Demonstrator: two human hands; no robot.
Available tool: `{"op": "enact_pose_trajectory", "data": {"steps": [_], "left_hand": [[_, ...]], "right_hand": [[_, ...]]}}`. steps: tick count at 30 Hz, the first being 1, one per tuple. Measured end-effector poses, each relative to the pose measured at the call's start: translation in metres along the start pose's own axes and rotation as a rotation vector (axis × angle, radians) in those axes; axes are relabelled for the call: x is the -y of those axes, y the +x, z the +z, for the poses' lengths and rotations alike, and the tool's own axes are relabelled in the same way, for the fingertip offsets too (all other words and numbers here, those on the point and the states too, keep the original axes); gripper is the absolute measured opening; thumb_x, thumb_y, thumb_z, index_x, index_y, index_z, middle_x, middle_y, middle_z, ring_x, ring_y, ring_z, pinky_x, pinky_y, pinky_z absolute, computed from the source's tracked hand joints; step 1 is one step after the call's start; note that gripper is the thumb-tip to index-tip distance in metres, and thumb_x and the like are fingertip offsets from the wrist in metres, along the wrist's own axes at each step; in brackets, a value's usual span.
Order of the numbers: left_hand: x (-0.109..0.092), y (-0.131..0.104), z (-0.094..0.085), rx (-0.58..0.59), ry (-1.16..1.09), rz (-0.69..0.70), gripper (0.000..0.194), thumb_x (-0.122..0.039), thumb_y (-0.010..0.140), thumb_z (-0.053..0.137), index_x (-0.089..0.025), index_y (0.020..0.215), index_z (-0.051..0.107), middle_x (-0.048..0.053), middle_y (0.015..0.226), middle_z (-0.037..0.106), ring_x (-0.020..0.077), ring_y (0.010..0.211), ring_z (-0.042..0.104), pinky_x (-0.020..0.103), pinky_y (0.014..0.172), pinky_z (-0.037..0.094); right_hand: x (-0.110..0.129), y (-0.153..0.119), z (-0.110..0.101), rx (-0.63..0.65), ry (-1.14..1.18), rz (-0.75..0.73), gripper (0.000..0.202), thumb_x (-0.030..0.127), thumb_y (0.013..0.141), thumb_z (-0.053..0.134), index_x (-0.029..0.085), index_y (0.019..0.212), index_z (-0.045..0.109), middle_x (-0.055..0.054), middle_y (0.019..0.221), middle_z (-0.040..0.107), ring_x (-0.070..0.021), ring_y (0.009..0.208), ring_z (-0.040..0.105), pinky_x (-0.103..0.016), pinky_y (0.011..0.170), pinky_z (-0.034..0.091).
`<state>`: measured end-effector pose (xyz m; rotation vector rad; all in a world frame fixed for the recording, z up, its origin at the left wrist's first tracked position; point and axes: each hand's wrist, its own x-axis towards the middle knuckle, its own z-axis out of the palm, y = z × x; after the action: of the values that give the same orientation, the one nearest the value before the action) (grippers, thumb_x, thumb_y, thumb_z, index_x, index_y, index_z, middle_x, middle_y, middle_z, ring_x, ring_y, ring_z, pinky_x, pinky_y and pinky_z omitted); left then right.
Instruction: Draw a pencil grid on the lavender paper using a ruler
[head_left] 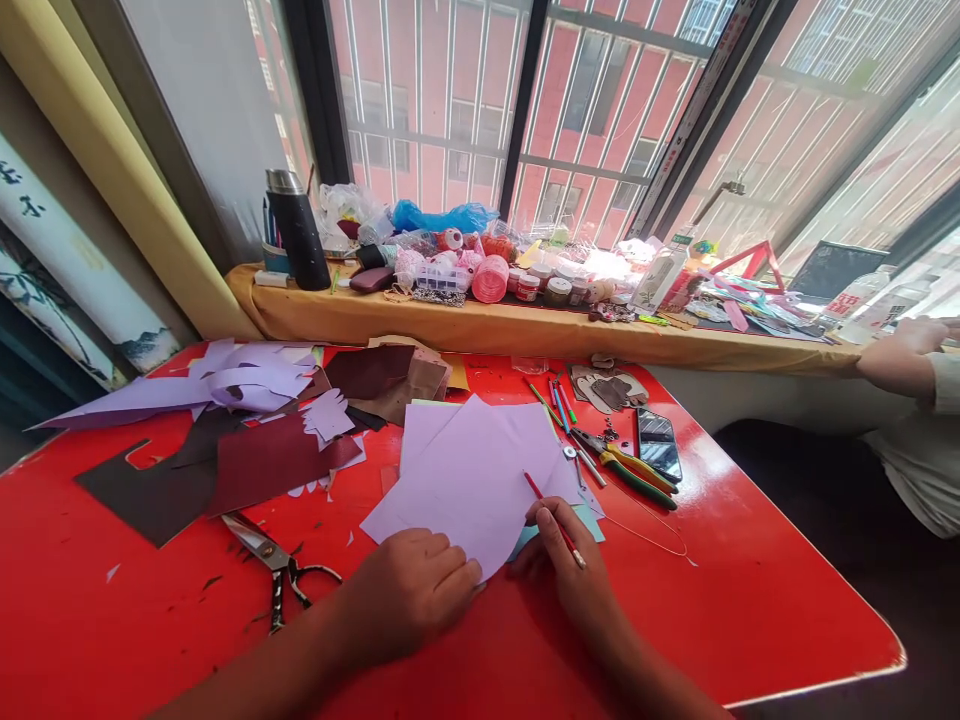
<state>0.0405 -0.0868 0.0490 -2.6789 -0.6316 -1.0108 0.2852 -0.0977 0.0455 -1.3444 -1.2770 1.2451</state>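
Observation:
A sheet of light purple paper (457,480) lies slantwise on top of other purple sheets (420,430). At its near corner my left hand (424,585) is closed, with curled fingers on the paper's edge and the thumb hidden. My right hand (566,560) pinches a red pencil (534,487) beside the sheet's right edge. The pencil's pale end points toward me, and its other end is over the paper. A piece of light blue paper (589,522) shows beneath, next to the right hand. Scissors (274,560) lie partly open left of my left hand, with their handles toward me.
On the red table (750,600), pliers (630,470), a phone (658,445) and several pens (559,405) lie right of the paper. Dark and purple scraps (277,460) cover the left. A black bottle (298,235) stands on the crowded sill. Another person's arm (911,360) is at far right.

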Motion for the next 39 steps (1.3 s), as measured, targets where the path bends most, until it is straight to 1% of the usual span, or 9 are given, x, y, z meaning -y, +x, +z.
{"op": "enact_pose_trajectory", "data": {"steps": [6,11,13,16,19,25,29,32,39], "left_hand": [[-0.006,0.001,-0.003,0.038,-0.040,0.113,0.022,-0.008,0.109,0.047,-0.014,0.101,0.067,0.001,0.074,0.062,0.0190,0.060,0.050,0.037,0.052,0.037],[-0.008,0.001,-0.001,0.059,-0.060,0.138,0.020,-0.007,0.107,0.049,-0.013,0.101,0.067,0.001,0.073,0.062,0.0180,0.058,0.050,0.036,0.052,0.039],[-0.008,0.001,0.001,0.069,-0.065,0.124,0.018,-0.011,0.109,0.052,-0.015,0.101,0.067,0.001,0.073,0.062,0.0181,0.058,0.051,0.035,0.052,0.040],[-0.006,0.000,0.002,0.079,-0.077,0.079,0.018,-0.028,0.114,0.057,-0.018,0.103,0.068,0.002,0.077,0.067,0.0180,0.062,0.058,0.033,0.056,0.048],[0.003,-0.001,-0.001,0.070,-0.088,0.024,0.017,-0.033,0.113,0.060,-0.020,0.108,0.070,0.005,0.086,0.074,0.0183,0.071,0.068,0.031,0.068,0.057],[0.027,-0.006,-0.007,0.050,-0.074,-0.113,0.017,-0.019,0.109,0.061,-0.017,0.123,0.070,0.010,0.110,0.082,0.0241,0.100,0.078,0.038,0.090,0.064],[0.035,-0.012,0.000,0.112,-0.056,-0.152,0.025,-0.022,0.109,0.062,-0.015,0.132,0.070,0.014,0.127,0.081,0.0277,0.116,0.077,0.043,0.100,0.063],[0.036,-0.017,0.007,0.180,-0.059,-0.155,0.029,-0.026,0.111,0.061,-0.015,0.136,0.070,0.015,0.138,0.078,0.0295,0.125,0.075,0.046,0.107,0.061],[0.036,-0.025,0.019,0.291,-0.094,-0.174,0.030,-0.027,0.111,0.057,-0.018,0.137,0.070,0.013,0.144,0.075,0.0303,0.133,0.071,0.047,0.109,0.059]], "right_hand": [[-0.001,0.006,0.001,-0.083,-0.202,-0.137,0.036,0.057,0.105,0.064,0.025,0.090,0.057,-0.001,0.081,0.066,-0.0217,0.071,0.065,-0.032,0.067,0.052],[-0.002,0.010,0.004,-0.040,-0.263,-0.202,0.019,0.039,0.103,0.065,0.025,0.092,0.059,-0.002,0.088,0.066,-0.0214,0.079,0.061,-0.032,0.072,0.052],[0.000,0.014,0.003,-0.007,-0.288,-0.232,0.016,0.036,0.104,0.062,0.024,0.092,0.060,-0.002,0.089,0.067,-0.0206,0.078,0.061,-0.032,0.073,0.053],[0.006,0.025,-0.003,0.030,-0.333,-0.271,0.013,0.032,0.104,0.060,0.025,0.093,0.061,-0.002,0.086,0.067,-0.0194,0.072,0.058,-0.031,0.067,0.051],[0.013,0.041,-0.013,0.048,-0.389,-0.293,0.010,0.030,0.103,0.060,0.025,0.094,0.061,0.000,0.081,0.066,-0.0186,0.067,0.057,-0.031,0.064,0.048],[0.022,0.078,-0.033,0.141,-0.482,-0.338,0.008,0.027,0.098,0.061,0.025,0.093,0.066,0.000,0.078,0.070,-0.0178,0.061,0.059,-0.030,0.060,0.049],[0.027,0.099,-0.040,0.178,-0.539,-0.378,0.007,0.024,0.093,0.065,0.024,0.092,0.072,-0.002,0.087,0.077,-0.0210,0.075,0.065,-0.033,0.071,0.050],[0.027,0.115,-0.042,0.185,-0.551,-0.379,0.010,0.025,0.096,0.063,0.024,0.096,0.073,-0.003,0.090,0.078,-0.0211,0.077,0.066,-0.033,0.073,0.050],[0.016,0.140,-0.053,0.098,-0.535,-0.357,0.008,0.030,0.096,0.070,0.024,0.099,0.074,-0.005,0.092,0.079,-0.0245,0.083,0.069,-0.036,0.077,0.052]]}}
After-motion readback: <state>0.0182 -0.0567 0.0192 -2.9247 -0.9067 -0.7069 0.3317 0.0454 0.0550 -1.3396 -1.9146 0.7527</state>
